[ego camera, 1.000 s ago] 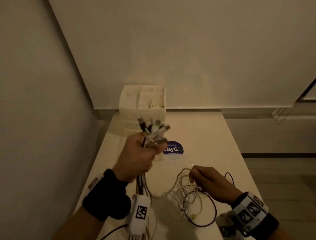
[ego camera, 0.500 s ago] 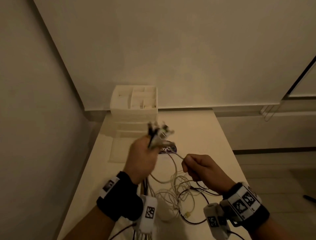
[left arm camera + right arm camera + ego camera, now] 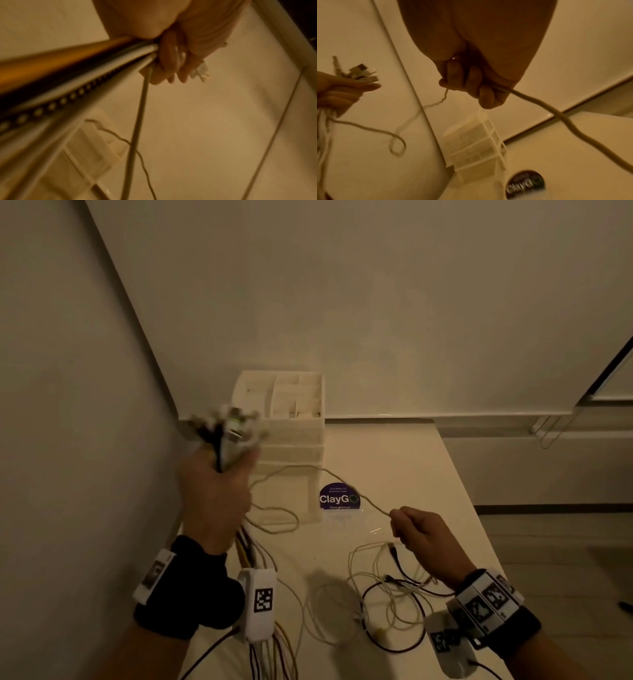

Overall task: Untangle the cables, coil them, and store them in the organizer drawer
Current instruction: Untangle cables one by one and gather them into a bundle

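Left hand [image 3: 214,494] up at the far-left, fist clamped on the cable bundle [image 3: 226,436], connector ends fanned out above the knuckles; higher and further left than half a second back, now in front of the organizer's left edge, motion-blurred. Left wrist view: fingers [image 3: 169,63] curled tight round several cables, a white plug poking out past them. Rest of the bundle hangs from the fist down past the wrist to the near edge

Organizer [image 3: 291,419]: white plastic, far-left on the tabletop [image 3: 411,474] against the wall. Top tray is split into compartments; can't tell what's in them, too dim. Drawer [image 3: 287,498] at the bottom is pulled out toward the near side; a loop of cable hangs in front of it, can't tell if it lies inside or just above

One beige cable [image 3: 342,477] runs from the left fist, sags into that loop, then rises across the ClayGo sticker [image 3: 339,497] to the right hand. It was bunched between the hands before, now stretched out, hands well apart

Right hand [image 3: 424,537] low at the near-right, fingers [image 3: 485,94] curled round that cable, which exits both sides of the fist; further right than earlier

Loose tangle [image 3: 394,594] of beige and black cables lies on the tabletop under and left of the right wrist
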Motion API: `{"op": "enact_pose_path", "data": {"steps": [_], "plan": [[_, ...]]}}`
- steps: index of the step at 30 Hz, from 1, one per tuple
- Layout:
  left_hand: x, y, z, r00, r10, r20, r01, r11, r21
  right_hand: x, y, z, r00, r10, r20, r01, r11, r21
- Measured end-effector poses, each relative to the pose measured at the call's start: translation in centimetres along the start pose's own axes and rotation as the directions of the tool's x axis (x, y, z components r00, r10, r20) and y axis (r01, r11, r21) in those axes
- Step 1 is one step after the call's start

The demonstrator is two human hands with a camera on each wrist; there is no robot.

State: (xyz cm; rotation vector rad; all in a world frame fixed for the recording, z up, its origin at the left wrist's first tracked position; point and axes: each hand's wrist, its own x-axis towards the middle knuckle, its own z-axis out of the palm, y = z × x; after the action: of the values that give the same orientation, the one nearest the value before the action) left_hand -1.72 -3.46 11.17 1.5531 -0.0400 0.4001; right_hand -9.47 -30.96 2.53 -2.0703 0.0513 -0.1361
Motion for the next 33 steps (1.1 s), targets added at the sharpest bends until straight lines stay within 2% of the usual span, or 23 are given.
{"op": "enact_pose_path", "data": {"steps": [1, 3, 5, 6, 9, 11, 14, 16, 18, 21, 25, 29, 31, 33], "plan": [[-1.0, 0.3, 0.8, 0.991, 0.005, 0.134, -0.011, 0.999, 0.038, 0.2, -1.1, -0.2, 0.999, -0.021, 0.039, 0.021, 1.0, -0.009], [-3.1, 0.3, 2.7, 0.922, -0.013, 0.388, -0.039, 0.991, 0.126, 0.5, -3.8, -0.2, 0.989, -0.071, 0.131, 0.07, 0.997, 0.01], [-4.8, 0.2, 4.7, 0.847, -0.052, 0.529, -0.05, 0.983, 0.176, 0.6, -6.4, -0.3, 0.975, -0.107, 0.193, 0.092, 0.992, 0.087], [-5.3, 0.0, 5.4, 0.832, -0.057, 0.552, -0.054, 0.981, 0.184, 0.7, -7.6, -0.3, 0.971, -0.111, 0.209, 0.081, 0.986, 0.147], [-6.0, -0.2, 6.2, 0.852, -0.049, 0.521, -0.061, 0.979, 0.193, 0.6, -9.2, -0.7, 0.964, -0.075, 0.257, -0.006, 0.953, 0.302], [-5.6, -0.2, 5.9, 0.885, -0.025, 0.465, -0.083, 0.974, 0.211, 0.3, -8.9, -1.0, 0.952, -0.067, 0.297, -0.031, 0.949, 0.315], [-3.2, -0.1, 4.5, 0.954, -0.048, 0.294, 0.03, 0.997, 0.065, -0.7, -7.1, -1.5, 0.956, -0.03, 0.293, -0.063, 0.95, 0.305], [-1.1, 0.4, 3.2, 0.984, -0.078, 0.158, 0.087, 0.995, -0.05, -1.5, -5.2, -1.7, 0.966, -0.001, 0.26, -0.078, 0.953, 0.294], [0.5, 1.2, 1.8, 0.993, -0.099, 0.064, 0.107, 0.987, -0.12, -2.1, -3.3, -1.8, 0.976, 0.013, 0.216, -0.071, 0.962, 0.263], [1.3, 1.5, 0.6, 0.993, -0.12, -0.005, 0.118, 0.98, -0.158, -2.6, -1.2, -1.3, 0.987, 0.047, 0.156, -0.077, 0.978, 0.194], [1.1, 0.4, 0.1, 0.989, -0.135, -0.06, 0.129, 0.986, -0.103, -2.8, -0.2, -0.6, 0.994, 0.085, 0.074, -0.093, 0.989, 0.113], [-1.5, 1.0, 0.6, 0.998, 0.057, -0.015, -0.055, 0.993, 0.103, -2.7, -1.7, -0.5, 0.998, 0.05, 0.036, -0.052, 0.997, 0.052], [-3.2, 1.6, 1.7, 0.988, 0.112, 0.108, -0.131, 0.975, 0.181, -2.5, -3.4, -0.5, 0.998, 0.015, 0.057, -0.019, 0.997, 0.079], [-4.6, 1.7, 3.2, 0.952, 0.087, 0.292, -0.159, 0.959, 0.235, -2.4, -5.4, -0.3, 0.995, -0.037, 0.091, 0.026, 0.993, 0.113]]}}
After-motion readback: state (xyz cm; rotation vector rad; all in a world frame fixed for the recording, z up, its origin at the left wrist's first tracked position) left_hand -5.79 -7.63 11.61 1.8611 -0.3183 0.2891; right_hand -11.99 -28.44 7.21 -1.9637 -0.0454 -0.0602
